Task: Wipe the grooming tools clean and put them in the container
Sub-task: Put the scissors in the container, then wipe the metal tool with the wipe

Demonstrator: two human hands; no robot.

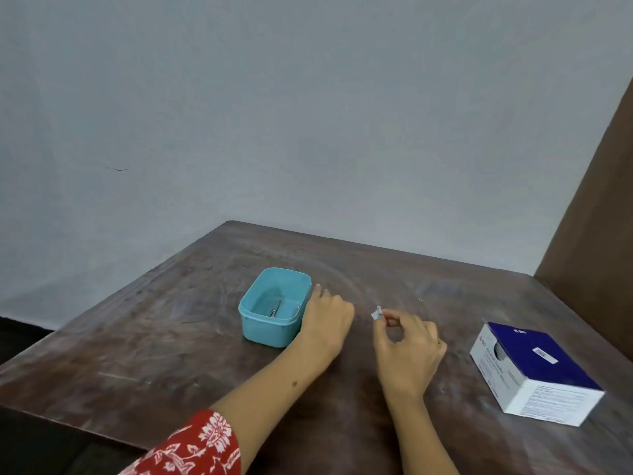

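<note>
Tools (276, 308): metal pieces were seen lying inside the teal container (274, 332), mid-counter.
Left hand (327, 313): rested against the container's right wall; grip loosely curled, nothing seen held.
Right hand (409, 347): grip pinched on a small white wipe (376, 313).
Risk: the container could be nudged; the wipe could be dropped.
Counter (137, 337): a blue-and-white box (534, 371) was well apart.

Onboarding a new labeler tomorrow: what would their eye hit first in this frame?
Probably the turquoise container mid-table, open, with a thin metal tool lying inside. Next, the two hands: the left hand rests against the container's right side, and the right hand pinches a small white wipe just above the wood. At far right, a blue-and-white box sits near the table edge.
</note>
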